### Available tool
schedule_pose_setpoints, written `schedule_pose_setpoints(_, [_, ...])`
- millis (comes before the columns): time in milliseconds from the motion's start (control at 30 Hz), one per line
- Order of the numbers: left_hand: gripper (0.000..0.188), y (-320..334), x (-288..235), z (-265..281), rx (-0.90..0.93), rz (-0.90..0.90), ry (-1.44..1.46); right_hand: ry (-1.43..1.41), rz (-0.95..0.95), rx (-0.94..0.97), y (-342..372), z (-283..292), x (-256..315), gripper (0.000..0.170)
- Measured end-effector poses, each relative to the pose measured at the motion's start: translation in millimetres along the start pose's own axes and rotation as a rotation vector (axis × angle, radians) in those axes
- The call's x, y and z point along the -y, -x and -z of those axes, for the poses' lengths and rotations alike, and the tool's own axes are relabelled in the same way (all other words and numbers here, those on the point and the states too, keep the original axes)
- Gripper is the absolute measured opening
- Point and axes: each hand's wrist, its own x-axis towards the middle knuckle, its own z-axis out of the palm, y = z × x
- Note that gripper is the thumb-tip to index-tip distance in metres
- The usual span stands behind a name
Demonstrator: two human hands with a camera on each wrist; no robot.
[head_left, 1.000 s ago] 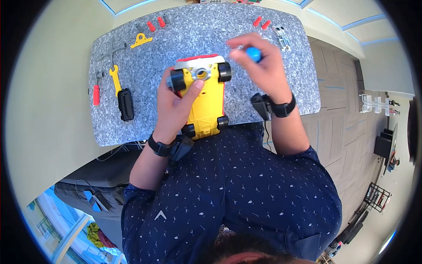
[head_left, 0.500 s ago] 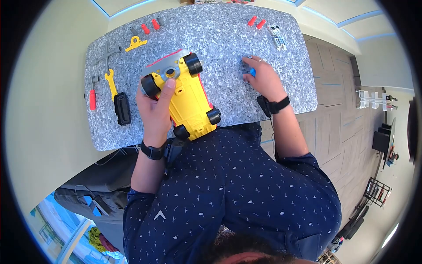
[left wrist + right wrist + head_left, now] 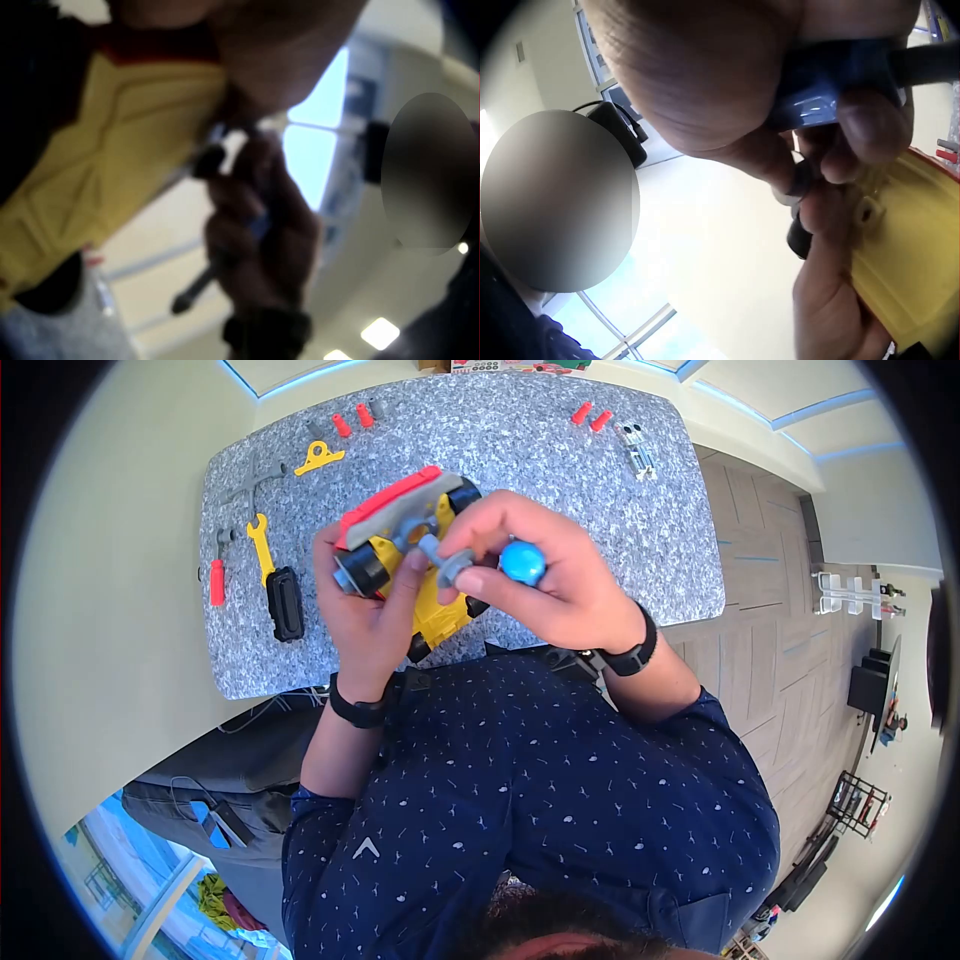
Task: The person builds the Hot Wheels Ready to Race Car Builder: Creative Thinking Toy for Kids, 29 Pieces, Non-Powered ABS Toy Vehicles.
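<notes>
My left hand (image 3: pixel 362 625) grips the front of a toy car (image 3: pixel 436 616), turned so its yellow underside faces up, with black wheels and a red and grey front end. My right hand (image 3: pixel 575 575) pinches a grey toy bolt (image 3: pixel 456 568) with a wide round head between thumb and fingertips. The bolt's shank points at the round grey socket in the car's front underside, close beside my left thumb. Tucked in the right palm is a blue-handled screwdriver (image 3: pixel 522 563); its grey shaft (image 3: pixel 199 289) sticks out past the hand in the left wrist view.
On the speckled table (image 3: pixel 620 550), a yellow wrench (image 3: pixel 260 548), a black part (image 3: pixel 285 603), a red-handled tool (image 3: pixel 217 582) and a grey cross-shaped part (image 3: pixel 255 482) lie left. A yellow bracket (image 3: pixel 319 458) and red pegs (image 3: pixel 365 415) lie farther back. Silver pieces (image 3: pixel 637 452) lie back right.
My right hand went down to the table on the right, then came back to the car's front with the grey bolt. The left hand tilted the car and shifted it left.
</notes>
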Motion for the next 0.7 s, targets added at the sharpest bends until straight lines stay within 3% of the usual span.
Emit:
schedule_pose_setpoints(33, [0.053, 4, 0, 0, 0.016, -0.028, -0.018, 0.113, 0.039, -0.042, -4, -4, -9, 0.022])
schedule_pose_setpoints(133, [0.057, 9, 1, 2, 0.049, -0.035, 0.003, 0.115, -0.105, -0.148, -3, -12, -2, 0.024])
schedule_pose_setpoints(200, [0.058, 10, 4, 7, 0.079, -0.062, -0.045, 0.373, -0.1, -0.195, -2, -12, 3, 0.028])
schedule_pose_setpoints(333, [0.058, 5, -3, 2, 0.093, 0.036, 0.192, 0.562, -0.082, -0.26, -5, -13, -2, 0.037])
schedule_pose_setpoints(433, [0.056, 4, 0, -2, 0.057, 0.125, 0.142, 0.511, -0.054, -0.242, -4, -13, -4, 0.038])
schedule_pose_setpoints(533, [0.054, 4, 5, -2, 0.013, 0.174, 0.131, -0.013, 0.024, -0.274, 5, -5, 6, 0.032])
schedule_pose_setpoints(600, [0.053, 4, 9, -5, -0.022, 0.181, 0.136, -0.1, 0.273, -0.18, 8, 12, -3, 0.025])
schedule_pose_setpoints(700, [0.053, 1, 3, -5, -0.022, 0.196, 0.107, -0.128, 0.535, -0.214, -1, 5, -2, 0.025])
